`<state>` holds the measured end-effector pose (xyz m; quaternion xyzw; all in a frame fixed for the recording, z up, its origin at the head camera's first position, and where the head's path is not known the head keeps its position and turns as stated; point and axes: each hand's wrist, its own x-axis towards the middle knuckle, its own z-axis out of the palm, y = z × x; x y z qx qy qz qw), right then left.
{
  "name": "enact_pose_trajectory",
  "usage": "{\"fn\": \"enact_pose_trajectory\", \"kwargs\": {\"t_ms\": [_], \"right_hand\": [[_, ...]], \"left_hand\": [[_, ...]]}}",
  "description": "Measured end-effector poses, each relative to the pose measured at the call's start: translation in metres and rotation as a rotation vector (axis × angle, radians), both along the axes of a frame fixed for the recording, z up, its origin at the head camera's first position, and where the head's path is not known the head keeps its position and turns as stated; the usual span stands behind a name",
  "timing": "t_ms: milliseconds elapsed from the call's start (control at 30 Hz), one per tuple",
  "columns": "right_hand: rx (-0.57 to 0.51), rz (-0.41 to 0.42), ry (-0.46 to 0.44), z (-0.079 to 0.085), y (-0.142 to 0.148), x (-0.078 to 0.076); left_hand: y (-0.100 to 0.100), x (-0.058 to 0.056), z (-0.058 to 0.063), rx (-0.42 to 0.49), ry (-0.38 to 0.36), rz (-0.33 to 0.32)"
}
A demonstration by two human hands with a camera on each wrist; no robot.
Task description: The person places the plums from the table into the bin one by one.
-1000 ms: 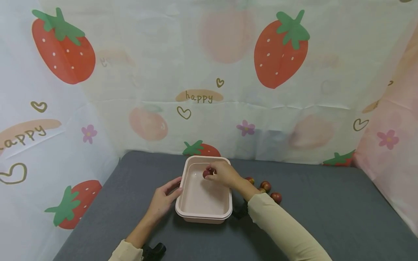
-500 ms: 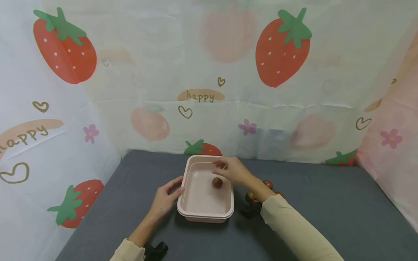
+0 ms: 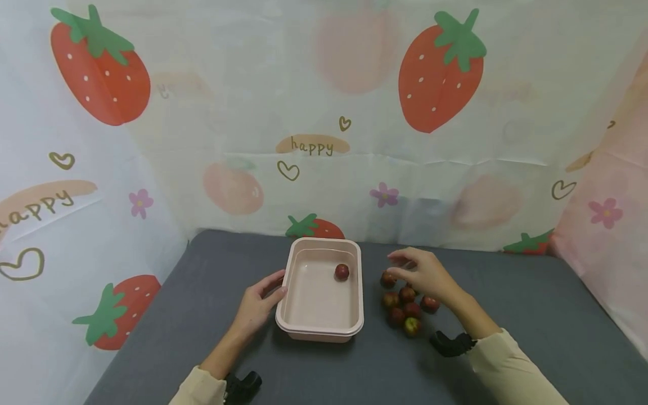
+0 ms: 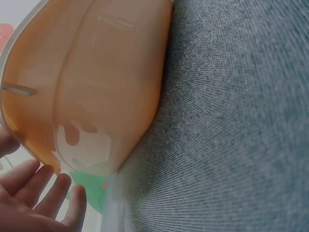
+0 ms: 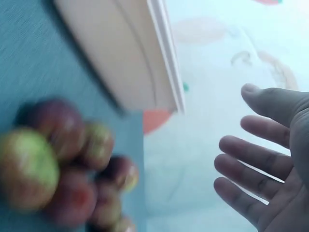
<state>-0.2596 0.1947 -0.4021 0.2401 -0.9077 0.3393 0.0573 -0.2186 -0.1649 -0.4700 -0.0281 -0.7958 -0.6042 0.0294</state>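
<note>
Gray cloth (image 3: 506,315) lay under our pink box (image 3: 316,304), where one red fruit (image 3: 342,272) sat near the right wall. Our left hand (image 3: 258,301), fingers loose, touched the box's left side; our right hand (image 3: 424,274), fingers apart, hung near the fruit pile (image 3: 412,310).

Creased pale backdrop (image 3: 243,112), red strawberries (image 3: 440,84) printed on it; pinkish right-hand panel (image 3: 628,270); dark grey fabric-covered tabletop (image 3: 547,304).

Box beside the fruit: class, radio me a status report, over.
Left grip beside box; right grip open, empty, near loose fruit. One fruit inside box. No obstruction seen between right grip and loose fruit.
</note>
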Motion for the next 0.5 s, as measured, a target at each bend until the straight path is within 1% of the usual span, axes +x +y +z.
{"fn": "enact_pose_trajectory", "kwargs": {"t_ms": [100,233,333,400,500], "right_hand": [[0.038,-0.040,-0.004,-0.008,0.022,0.008],[0.122,-0.076,-0.018,-0.019,0.045,0.015],[0.201,-0.086,-0.054,-0.028,0.056,0.018],[0.242,-0.078,-0.079,-0.035,0.062,0.019],[0.278,-0.070,-0.089,-0.043,0.068,0.019]], "left_hand": [[0.000,0.000,0.000,-0.001,0.005,-0.007],[0.000,0.000,-0.002,-0.001,0.005,-0.001],[-0.001,0.001,-0.002,-0.001,-0.001,0.001],[0.000,0.000,-0.002,0.002,-0.005,0.002],[0.000,-0.002,-0.001,-0.003,-0.001,-0.004]]}}
